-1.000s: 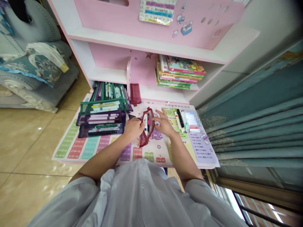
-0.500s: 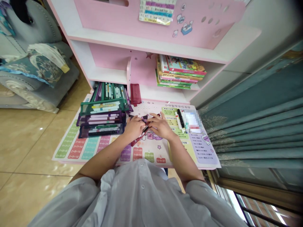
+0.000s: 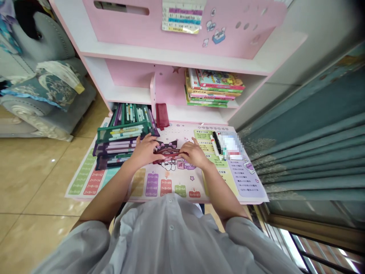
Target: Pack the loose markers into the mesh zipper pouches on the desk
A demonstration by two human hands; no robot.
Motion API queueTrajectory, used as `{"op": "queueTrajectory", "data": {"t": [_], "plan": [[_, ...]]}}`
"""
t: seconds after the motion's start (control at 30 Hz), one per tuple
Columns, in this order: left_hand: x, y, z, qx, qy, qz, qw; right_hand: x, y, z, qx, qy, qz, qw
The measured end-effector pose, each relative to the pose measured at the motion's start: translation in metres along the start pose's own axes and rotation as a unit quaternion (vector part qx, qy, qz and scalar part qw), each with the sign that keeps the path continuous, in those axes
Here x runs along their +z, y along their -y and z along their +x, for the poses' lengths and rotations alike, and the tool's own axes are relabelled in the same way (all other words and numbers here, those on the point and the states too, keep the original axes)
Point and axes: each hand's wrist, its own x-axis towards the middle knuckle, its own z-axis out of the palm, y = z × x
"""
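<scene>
A dark red mesh pouch (image 3: pixel 169 154) lies roughly level between my two hands over the printed desk mat (image 3: pixel 182 182). At its left end my left hand (image 3: pixel 146 150) pinches it with the thumb, the other fingers reaching forward beside the stacked pouches. The right end is held between the thumb and fingers of my right hand (image 3: pixel 194 153). Several green, purple and dark blue mesh pouches with pens (image 3: pixel 125 131) are piled left of my left hand. Another dark red pouch (image 3: pixel 162 115) lies flat behind, against the shelf.
White and black markers (image 3: pixel 217 143) lie right of my right hand, beside a clear packet (image 3: pixel 232 146) that is partly blurred out. Books (image 3: pixel 213 87) are stacked on the pink and white shelf (image 3: pixel 171 53). A curtain (image 3: pixel 308 148) hangs at the right, an armchair (image 3: pixel 48 83) stands at the left.
My left hand has moved left, away from my right hand. The dark red pouch has turned from a slant to nearly level and is now held at both ends. The view has shifted slightly.
</scene>
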Motion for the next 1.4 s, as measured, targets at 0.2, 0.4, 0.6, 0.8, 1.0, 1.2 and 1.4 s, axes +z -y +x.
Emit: {"op": "queueTrajectory", "data": {"t": [0.2, 0.4, 0.6, 0.8, 1.0, 1.2, 1.4], "plan": [[0.009, 0.025, -0.006, 0.001, -0.015, -0.017, 1.000, 0.001, 0.002, 0.000, 0.013, 0.004, -0.005, 1.000], [0.014, 0.025, -0.007, -0.001, -0.031, -0.069, 0.997, 0.009, 0.021, 0.007, 0.005, -0.025, -0.031, 0.999], [0.019, 0.021, -0.009, 0.033, -0.041, -0.064, 0.997, 0.030, 0.054, 0.022, -0.046, -0.047, -0.027, 0.997], [0.017, 0.023, -0.010, 0.063, -0.004, -0.052, 0.997, 0.042, 0.065, 0.030, -0.053, -0.043, -0.040, 0.997], [0.020, 0.030, -0.009, 0.076, 0.020, -0.058, 0.995, 0.049, 0.064, 0.031, -0.067, -0.054, -0.062, 0.994], [0.018, 0.031, -0.010, 0.082, 0.023, -0.077, 0.993, 0.050, 0.068, 0.030, -0.072, -0.063, -0.058, 0.994], [0.014, 0.025, -0.012, 0.079, 0.038, -0.091, 0.992, 0.043, 0.075, 0.028, -0.026, -0.091, -0.004, 0.995]]}}
